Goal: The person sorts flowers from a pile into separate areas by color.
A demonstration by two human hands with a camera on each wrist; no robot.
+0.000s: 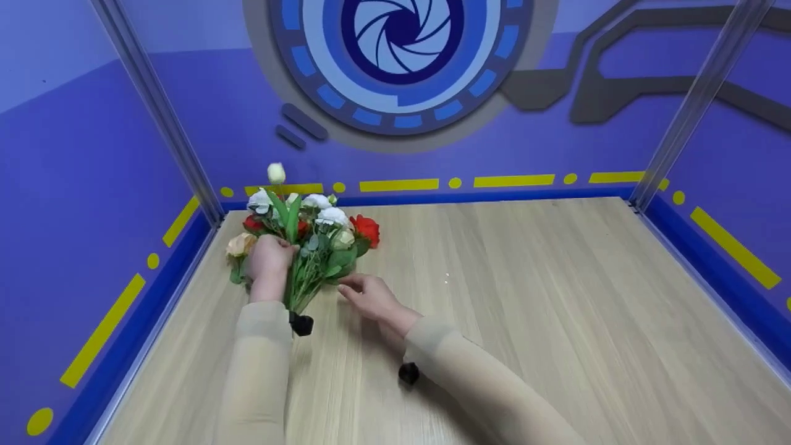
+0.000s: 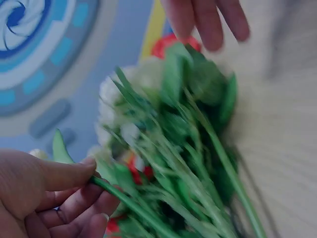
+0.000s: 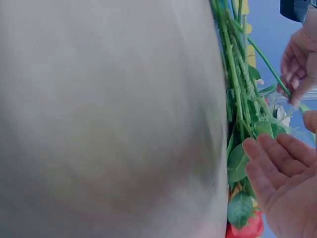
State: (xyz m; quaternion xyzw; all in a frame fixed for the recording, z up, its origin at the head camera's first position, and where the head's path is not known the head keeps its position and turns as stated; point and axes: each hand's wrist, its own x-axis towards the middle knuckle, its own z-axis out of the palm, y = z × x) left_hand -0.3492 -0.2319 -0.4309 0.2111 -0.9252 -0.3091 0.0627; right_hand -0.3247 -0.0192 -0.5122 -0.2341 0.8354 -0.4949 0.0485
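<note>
A bunch of flowers (image 1: pixel 321 253) with green stems and leaves lies on the wooden table toward the left. Among its blooms are white flowers (image 1: pixel 332 216), a red flower (image 1: pixel 366 230) and a peach one (image 1: pixel 241 245). Between thumb and fingers, my left hand (image 1: pixel 269 256) pinches a green stem (image 2: pixel 133 204) at the bunch's left side. A white tulip (image 1: pixel 276 173) stands up above the others there. My right hand (image 1: pixel 371 296) is beside the bunch's right edge, its fingers (image 3: pixel 275 161) extended close to the leaves and holding nothing.
Blue and purple printed panels (image 1: pixel 408 167) with yellow dashes enclose the table (image 1: pixel 525 309) at the back and sides. Metal posts (image 1: pixel 167 123) stand at the back corners. Black pieces (image 1: pixel 301 324) show at both wrists. Tiny white specks (image 1: pixel 447 278) lie on the wood.
</note>
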